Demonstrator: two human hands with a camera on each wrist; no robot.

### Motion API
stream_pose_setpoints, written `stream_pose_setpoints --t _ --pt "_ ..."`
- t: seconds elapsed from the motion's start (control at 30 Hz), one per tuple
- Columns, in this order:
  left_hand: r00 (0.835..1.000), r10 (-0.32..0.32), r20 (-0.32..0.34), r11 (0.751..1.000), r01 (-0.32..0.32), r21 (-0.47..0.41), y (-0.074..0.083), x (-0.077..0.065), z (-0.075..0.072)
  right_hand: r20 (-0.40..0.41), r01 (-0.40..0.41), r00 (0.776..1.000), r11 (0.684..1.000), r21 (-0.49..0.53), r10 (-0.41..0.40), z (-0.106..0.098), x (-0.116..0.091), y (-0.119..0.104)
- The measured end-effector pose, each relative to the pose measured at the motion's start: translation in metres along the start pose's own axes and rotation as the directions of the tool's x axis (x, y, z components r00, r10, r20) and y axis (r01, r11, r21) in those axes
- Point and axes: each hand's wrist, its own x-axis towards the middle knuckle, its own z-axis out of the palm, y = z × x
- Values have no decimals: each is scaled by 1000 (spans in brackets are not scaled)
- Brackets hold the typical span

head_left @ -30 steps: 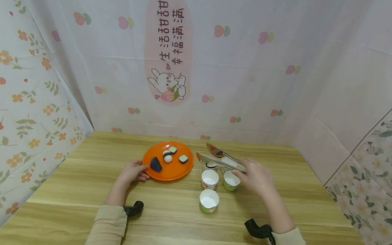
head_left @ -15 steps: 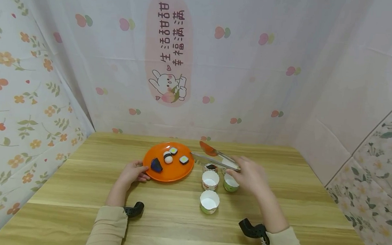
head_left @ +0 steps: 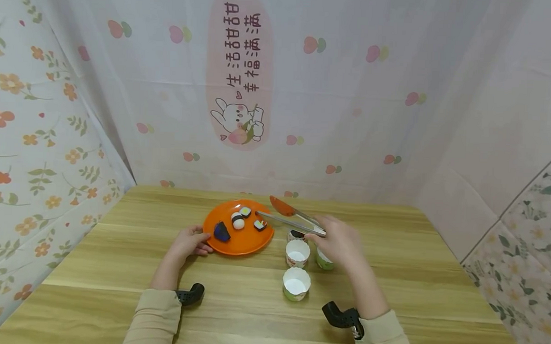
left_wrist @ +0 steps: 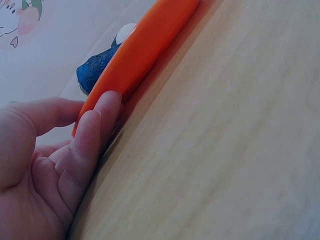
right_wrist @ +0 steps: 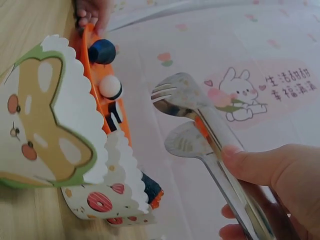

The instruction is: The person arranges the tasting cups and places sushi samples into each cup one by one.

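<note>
My left hand (head_left: 188, 246) pinches the left rim of an orange plate (head_left: 241, 246), thumb above and fingers under the edge. On the plate lie toy sushi pieces: a dark blue one (head_left: 222, 232), a white one with a black band (head_left: 238, 221), and two small rolls (head_left: 245, 212) (head_left: 260, 225). My right hand (head_left: 340, 241) grips metal tongs (head_left: 282, 206), fork-and-spoon-like at the ends. Their tips are spread over the plate's right side, near the nearer roll. In the right wrist view, nothing sits between the tong ends (right_wrist: 182, 97).
Several paper cups stand right of the plate, below my right hand: a front cup (head_left: 296, 285), a middle cup (head_left: 297, 253), a green cup (head_left: 324, 261) partly hidden, and a back cup (head_left: 296, 235) with something dark in it. A cloth backdrop hangs behind the wooden table (head_left: 234, 312).
My right hand has moved left with the tongs, from above the cups to over the plate's right side. My left hand stays on the plate rim.
</note>
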Motion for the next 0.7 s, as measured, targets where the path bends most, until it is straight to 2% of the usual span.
stream_pose_setpoints --t 0.3,0.5,0.7 --pt "1000 1 7 1000 -1 -5 -1 1 0 14 -17 1000 1000 0 16 11 6 -7" --pt "1000 -3 5 1000 3 -13 -1 1 -1 24 -55 998 998 5 55 17 8 -12" --pt "1000 9 2 1000 -9 -5 -1 0 0 4 -76 997 997 23 76 23 9 -16"
